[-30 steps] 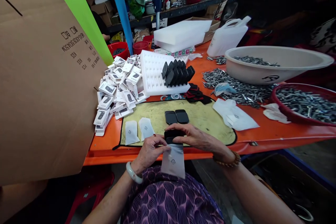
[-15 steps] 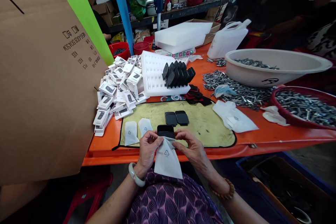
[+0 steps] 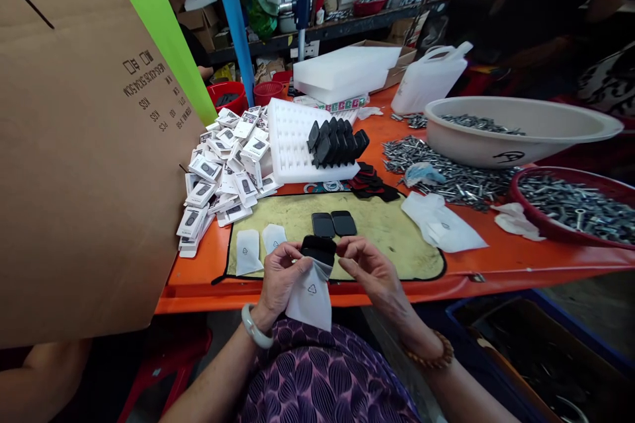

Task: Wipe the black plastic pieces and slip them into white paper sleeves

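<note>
"How's the grip on each side?"

"The left hand (image 3: 285,277) pinches a white bag (image 3: 310,301) near its mouth, between thumb and fingers. The right hand (image 3: 350,252) has thumb and fingers parted, just beside the right edge of a black case (image 3: 318,248)."

"Touching it?"

"I can't tell (the gap there is tiny). The case's lower end meets the mouth of the bag; how far it sits inside is hidden."

"Where's all that, on the bench (image 3: 198,299)?"

"Held up at the front edge, the bag hanging down toward the person's lap. Behind it lies a yellow mat (image 3: 404,244), along that same edge."

"Anything on the mat?"

"Two flat black pieces (image 3: 344,223) side by side near the middle, and two spare bags (image 3: 248,253) toward its front left corner. A heap of small boxes (image 3: 228,168) lies beyond its left edge, and a foam tray (image 3: 292,158) with upright black parts (image 3: 337,142) stands past its back edge."
</note>
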The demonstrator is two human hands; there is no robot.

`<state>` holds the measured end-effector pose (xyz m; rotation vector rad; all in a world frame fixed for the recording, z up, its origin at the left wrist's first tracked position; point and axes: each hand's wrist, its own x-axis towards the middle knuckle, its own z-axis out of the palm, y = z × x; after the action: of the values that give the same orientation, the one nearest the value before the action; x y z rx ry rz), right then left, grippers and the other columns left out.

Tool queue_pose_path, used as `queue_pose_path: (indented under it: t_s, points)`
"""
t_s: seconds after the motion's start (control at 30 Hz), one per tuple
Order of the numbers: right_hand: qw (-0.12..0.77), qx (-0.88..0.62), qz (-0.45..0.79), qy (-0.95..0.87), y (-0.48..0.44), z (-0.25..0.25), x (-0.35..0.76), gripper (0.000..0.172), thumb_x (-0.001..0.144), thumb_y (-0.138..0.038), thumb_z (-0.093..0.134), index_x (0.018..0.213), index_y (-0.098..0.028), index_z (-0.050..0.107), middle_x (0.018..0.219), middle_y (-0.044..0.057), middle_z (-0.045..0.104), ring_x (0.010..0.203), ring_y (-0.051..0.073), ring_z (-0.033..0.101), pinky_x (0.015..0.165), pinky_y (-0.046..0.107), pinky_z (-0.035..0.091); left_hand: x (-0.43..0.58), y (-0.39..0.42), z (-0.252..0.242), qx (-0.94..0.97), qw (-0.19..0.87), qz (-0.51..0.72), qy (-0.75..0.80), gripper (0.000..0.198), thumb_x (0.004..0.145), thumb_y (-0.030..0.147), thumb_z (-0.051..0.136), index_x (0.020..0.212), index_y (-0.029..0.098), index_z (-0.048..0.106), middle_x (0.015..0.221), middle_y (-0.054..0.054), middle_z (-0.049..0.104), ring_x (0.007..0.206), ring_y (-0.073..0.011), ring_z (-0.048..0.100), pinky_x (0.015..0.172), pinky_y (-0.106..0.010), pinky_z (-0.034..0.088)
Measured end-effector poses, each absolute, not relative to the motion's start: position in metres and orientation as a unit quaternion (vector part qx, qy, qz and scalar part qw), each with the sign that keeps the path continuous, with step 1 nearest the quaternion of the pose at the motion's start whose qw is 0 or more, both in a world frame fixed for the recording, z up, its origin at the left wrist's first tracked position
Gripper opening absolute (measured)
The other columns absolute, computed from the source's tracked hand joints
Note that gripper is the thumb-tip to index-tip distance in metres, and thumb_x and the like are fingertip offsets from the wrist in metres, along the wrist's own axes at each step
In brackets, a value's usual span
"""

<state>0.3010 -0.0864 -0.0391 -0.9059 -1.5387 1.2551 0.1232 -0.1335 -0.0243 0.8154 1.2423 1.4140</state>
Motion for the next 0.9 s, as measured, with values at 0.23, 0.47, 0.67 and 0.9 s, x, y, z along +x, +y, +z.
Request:
queue_pose_path:
  t_s: [0.23, 0.47, 0.67, 0.9]
  points:
    - [0.43, -0.4, 0.343, -0.733, -0.096, -0.044, 0.289, 0.011, 0.086, -0.029, 0.056, 0.077, -0.023, 0.058, 0.098, 0.01, 0.056, 0.096, 0.024, 0.057, 0.086, 0.041, 0.048, 0.13, -0.133, -0.035, 0.317, 0.531, 0.596, 0.513, 0.037, 0.06, 0.043, 0.081, 0.063, 0.016, 0.056, 0.097, -0.004, 0.063, 0.084, -0.0152, 0.058, 0.074, -0.026, 0.049]
    - [0.396, -0.381, 0.454, -0.701, -0.086, -0.047, 0.299, 0.019, 0.089, -0.036, 0.051, 0.077, -0.021, 0.053, 0.112, 0.011, 0.054, 0.106, 0.024, 0.054, 0.093, 0.04, 0.044, 0.115, -0.131, -0.033, 0.396, 0.534, 0.538, 0.519, 0.037, 0.061, 0.042, 0.081, 0.062, 0.014, 0.057, 0.1, -0.007, 0.06, 0.086, -0.0162, 0.059, 0.068, -0.025, 0.05]
    - [0.389, -0.356, 0.466, -0.71, -0.085, -0.036, 0.308, 0.018, 0.09, -0.036, 0.051, 0.08, -0.021, 0.053, 0.117, 0.012, 0.054, 0.11, 0.023, 0.054, 0.095, 0.038, 0.042, 0.109, -0.127, -0.012, 0.506, 0.5, 0.52, 0.473, 0.026, 0.073, 0.034, 0.076, 0.065, 0.015, 0.059, 0.129, -0.013, 0.056, 0.11, -0.0236, 0.058, 0.094, -0.036, 0.045]
    - [0.401, -0.333, 0.519, -0.677, -0.087, -0.031, 0.304, 0.02, 0.091, -0.039, 0.051, 0.08, -0.023, 0.051, 0.108, 0.009, 0.059, 0.094, 0.019, 0.06, 0.082, 0.033, 0.049, 0.11, -0.127, -0.011, 0.532, 0.494, 0.509, 0.462, 0.025, 0.077, 0.034, 0.072, 0.068, 0.016, 0.057, 0.088, -0.008, 0.067, 0.084, -0.0175, 0.061, 0.077, -0.03, 0.049]
